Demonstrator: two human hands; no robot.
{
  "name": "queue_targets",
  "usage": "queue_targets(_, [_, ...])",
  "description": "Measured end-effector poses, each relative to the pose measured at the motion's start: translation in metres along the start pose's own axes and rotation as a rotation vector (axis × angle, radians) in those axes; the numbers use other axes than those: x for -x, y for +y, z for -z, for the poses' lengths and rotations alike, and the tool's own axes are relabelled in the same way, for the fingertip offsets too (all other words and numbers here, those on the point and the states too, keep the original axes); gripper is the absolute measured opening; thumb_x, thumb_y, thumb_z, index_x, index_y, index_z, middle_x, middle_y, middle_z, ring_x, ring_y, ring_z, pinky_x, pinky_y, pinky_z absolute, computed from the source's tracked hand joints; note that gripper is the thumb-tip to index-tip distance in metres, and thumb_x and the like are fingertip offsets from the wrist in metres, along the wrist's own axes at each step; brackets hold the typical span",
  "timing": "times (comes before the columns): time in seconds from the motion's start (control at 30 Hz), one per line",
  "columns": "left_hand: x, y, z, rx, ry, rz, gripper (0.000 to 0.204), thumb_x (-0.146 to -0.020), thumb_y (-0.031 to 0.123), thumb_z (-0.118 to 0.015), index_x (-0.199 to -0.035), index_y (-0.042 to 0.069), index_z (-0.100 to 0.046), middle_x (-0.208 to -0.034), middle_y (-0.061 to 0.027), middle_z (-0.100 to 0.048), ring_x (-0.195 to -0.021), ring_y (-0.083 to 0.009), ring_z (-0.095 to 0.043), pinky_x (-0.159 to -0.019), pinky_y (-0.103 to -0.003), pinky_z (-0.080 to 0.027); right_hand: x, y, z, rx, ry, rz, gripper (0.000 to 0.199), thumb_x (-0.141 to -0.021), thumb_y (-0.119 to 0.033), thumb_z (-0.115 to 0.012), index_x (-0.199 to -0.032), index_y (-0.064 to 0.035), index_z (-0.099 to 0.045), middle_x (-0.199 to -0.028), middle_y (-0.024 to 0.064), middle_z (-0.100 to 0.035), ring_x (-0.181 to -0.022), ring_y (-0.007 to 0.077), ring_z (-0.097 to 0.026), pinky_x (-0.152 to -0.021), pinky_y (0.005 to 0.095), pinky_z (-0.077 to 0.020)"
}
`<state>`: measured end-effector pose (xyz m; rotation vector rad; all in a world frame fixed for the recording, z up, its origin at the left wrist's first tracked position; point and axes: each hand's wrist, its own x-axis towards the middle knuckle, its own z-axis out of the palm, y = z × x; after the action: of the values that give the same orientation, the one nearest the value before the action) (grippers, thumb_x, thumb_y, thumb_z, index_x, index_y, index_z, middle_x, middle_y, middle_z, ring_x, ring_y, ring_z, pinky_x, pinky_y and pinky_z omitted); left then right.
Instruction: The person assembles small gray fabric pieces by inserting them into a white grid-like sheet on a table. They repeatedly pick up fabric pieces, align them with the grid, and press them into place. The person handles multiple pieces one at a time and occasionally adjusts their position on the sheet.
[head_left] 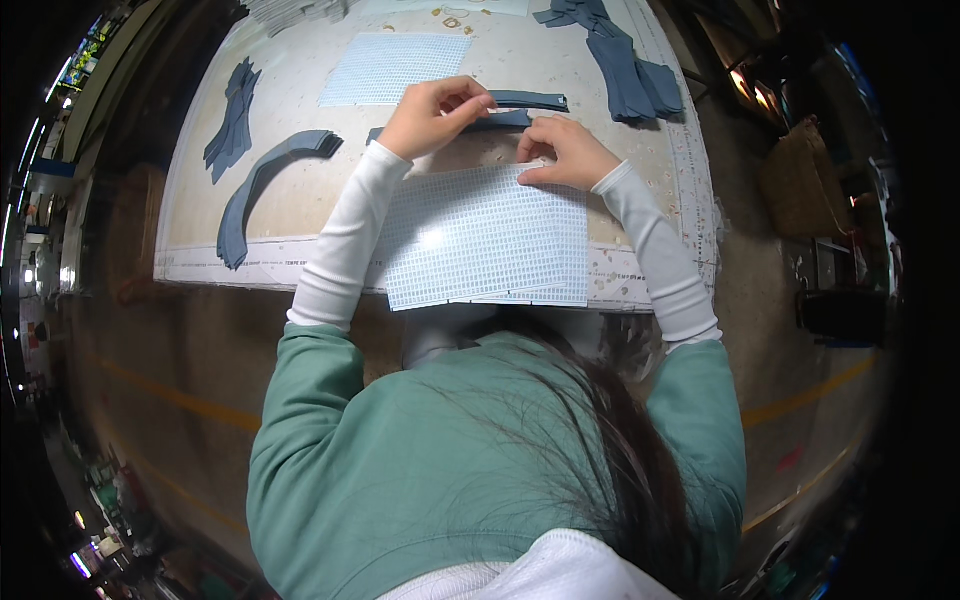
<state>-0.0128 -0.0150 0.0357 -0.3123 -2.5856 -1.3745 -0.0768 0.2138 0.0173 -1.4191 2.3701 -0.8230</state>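
Note:
A sheet of small pale labels printed in blue (480,235) lies in front of me and hangs past the table's near edge. My left hand (440,115) is above the sheet's far left corner, with thumb and fingertips drawn together; anything between them is too small to make out. At the sheet's far right corner, my right hand (565,152) has its fingers bent and a gap between thumb and forefinger. Between the two hands lies a dark blue fabric strip (503,121), partly covered by them. Another stack of blue strips (532,100) lies just beyond.
A curved stack of blue strips (250,190) and a smaller bundle (232,120) lie on the left of the white table (200,225). More blue pieces (628,80) are piled far right. A second label sheet (395,68) lies beyond my hands, near small yellowish scraps (452,22).

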Motion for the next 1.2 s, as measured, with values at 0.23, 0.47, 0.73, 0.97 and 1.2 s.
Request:
queue_targets(0.23, [0.013,0.006,-0.020,-0.007,-0.154,0.000,0.023,-0.087,0.024,-0.067,-0.098,0.004,-0.067,-0.085,-0.0062,-0.070,-0.080,-0.0147,-0.066,-0.078,-0.027,-0.052,0.004,0.002,0.005,-0.373,0.189,-0.162,0.011,-0.080,-0.013,-0.072,-0.082,-0.0046,-0.066,-0.075,-0.0005,-0.064,-0.067,0.0067,-0.057,-0.064,0.0222,-0.0469])
queue_targets(0.47, [0.010,0.002,-0.016,0.004,-0.138,0.111,0.022,-0.084,0.024,-0.070,-0.095,0.005,-0.072,-0.087,-0.0084,-0.071,-0.080,-0.0152,-0.066,-0.076,-0.028,-0.053,0.008,0.007,0.012,-0.370,0.346,-0.242,0.014,-0.082,-0.018,-0.073,-0.085,-0.0042,-0.070,-0.076,0.0046,-0.068,-0.068,0.0112,-0.063,-0.063,0.0248,-0.0510])
queue_targets(0.73, [0.009,-0.001,-0.012,0.092,-0.195,0.182,0.019,-0.089,0.018,-0.066,-0.098,0.002,-0.071,-0.086,-0.0033,-0.068,-0.077,-0.0082,-0.061,-0.074,-0.021,-0.050,0.006,-0.002,0.003,-0.010,0.589,0.061,0.011,-0.079,-0.015,-0.072,-0.085,-0.0059,-0.070,-0.083,0.0031,-0.067,-0.080,0.0156,-0.063,-0.070,0.0264,-0.0511])
queue_targets(0.97, [0.010,-0.008,-0.017,0.231,-0.215,0.180,0.018,-0.090,0.017,-0.064,-0.098,0.001,-0.069,-0.087,-0.0016,-0.067,-0.080,-0.0076,-0.061,-0.076,-0.020,-0.049,0.006,-0.006,-0.006,0.192,0.678,0.229,0.009,-0.075,-0.012,-0.073,-0.082,-0.0082,-0.070,-0.086,0.0019,-0.066,-0.089,0.0202,-0.060,-0.075,0.0308,-0.0520])
queue_targets(1.2, [0.010,-0.011,-0.019,0.261,-0.231,0.199,0.018,-0.091,0.017,-0.064,-0.098,0.001,-0.069,-0.088,-0.0020,-0.067,-0.080,-0.0073,-0.060,-0.076,-0.020,-0.049,0.006,-0.008,-0.008,0.073,0.704,0.179,0.016,-0.074,-0.011,-0.074,-0.089,-0.0092,-0.071,-0.087,0.0031,-0.067,-0.087,0.0198,-0.061,-0.074,0.0308,-0.0525])
